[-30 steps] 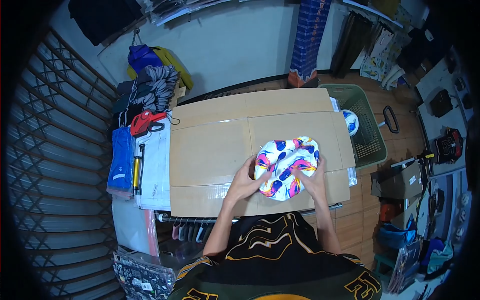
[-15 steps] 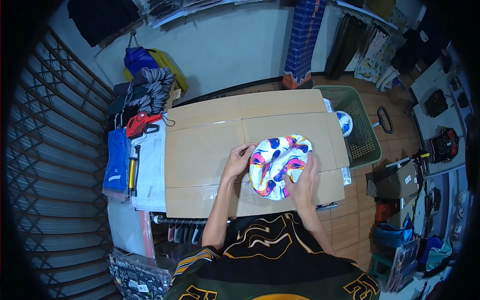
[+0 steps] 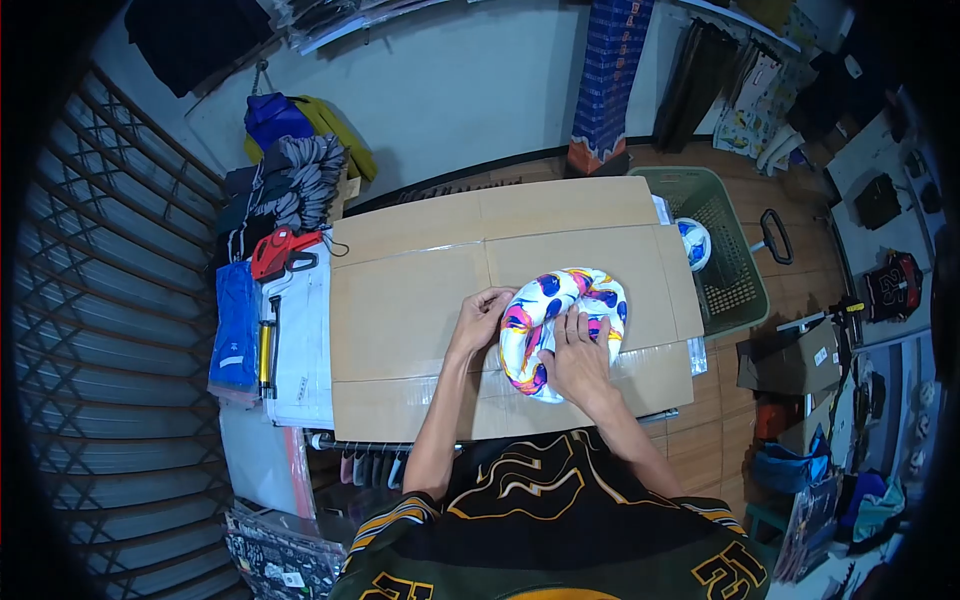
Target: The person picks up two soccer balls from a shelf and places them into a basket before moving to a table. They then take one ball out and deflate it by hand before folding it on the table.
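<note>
A round white cloth piece (image 3: pixel 515 352) with pink, blue and yellow print lies on the cardboard; it looks like a bucket hat with its hollow facing up. At its left rim, my left hand (image 3: pixel 484 320) is closed, fingers pinching the edge; the fingertips are partly hidden. My right hand (image 3: pixel 580 365) presses down into the hollow from the near side, its fingers stretched out over the inner cloth and the thumb apart. The hand covers the middle and part of the near right rim.
Flattened cardboard (image 3: pixel 410 310) covers the table. To the right stands a green basket (image 3: pixel 735 300) holding a similar printed piece (image 3: pixel 694 245). On the left lie a red tool (image 3: pixel 283 252), a yellow-and-black pump (image 3: pixel 267 350), a blue packet (image 3: pixel 235 325) and stacked clothes (image 3: pixel 300 185).
My right hand has moved from the right rim leftward into the hollow, its fingers now on the inner cloth. My left hand stays at the left rim.
</note>
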`<state>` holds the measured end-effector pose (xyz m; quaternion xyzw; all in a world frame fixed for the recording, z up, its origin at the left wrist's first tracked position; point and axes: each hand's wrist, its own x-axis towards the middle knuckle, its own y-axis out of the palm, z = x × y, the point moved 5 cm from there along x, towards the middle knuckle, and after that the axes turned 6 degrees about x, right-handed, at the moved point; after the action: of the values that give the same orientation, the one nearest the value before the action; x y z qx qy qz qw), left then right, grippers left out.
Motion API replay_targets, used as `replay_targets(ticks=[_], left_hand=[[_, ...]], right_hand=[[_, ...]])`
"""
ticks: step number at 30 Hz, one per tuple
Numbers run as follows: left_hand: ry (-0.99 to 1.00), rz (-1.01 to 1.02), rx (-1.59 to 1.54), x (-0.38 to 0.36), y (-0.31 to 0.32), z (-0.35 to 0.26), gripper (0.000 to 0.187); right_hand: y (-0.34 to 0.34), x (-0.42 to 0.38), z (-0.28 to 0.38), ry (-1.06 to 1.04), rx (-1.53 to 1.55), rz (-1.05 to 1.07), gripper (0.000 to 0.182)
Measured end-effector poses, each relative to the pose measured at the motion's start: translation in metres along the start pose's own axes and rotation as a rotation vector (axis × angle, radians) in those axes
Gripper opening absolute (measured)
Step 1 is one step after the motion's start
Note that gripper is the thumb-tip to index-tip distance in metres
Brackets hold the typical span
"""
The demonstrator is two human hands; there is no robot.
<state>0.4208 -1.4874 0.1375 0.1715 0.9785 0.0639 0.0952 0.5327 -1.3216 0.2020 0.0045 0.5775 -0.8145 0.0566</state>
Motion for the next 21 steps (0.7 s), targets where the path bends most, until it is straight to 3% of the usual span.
replay_targets(ticks=[11,21], left_hand=[[-0.09,0.037,0.03,0.009,-0.01,0.011,0.025],[-0.076,0.067,0.025,0.012,-0.012,0.014,0.022]], right_hand=[[0.011,0.028,0.006,0.06,-0.119,0.303,0.083],[0.011,0.026,0.004,0.012,-0.124,0.246,0.082]])
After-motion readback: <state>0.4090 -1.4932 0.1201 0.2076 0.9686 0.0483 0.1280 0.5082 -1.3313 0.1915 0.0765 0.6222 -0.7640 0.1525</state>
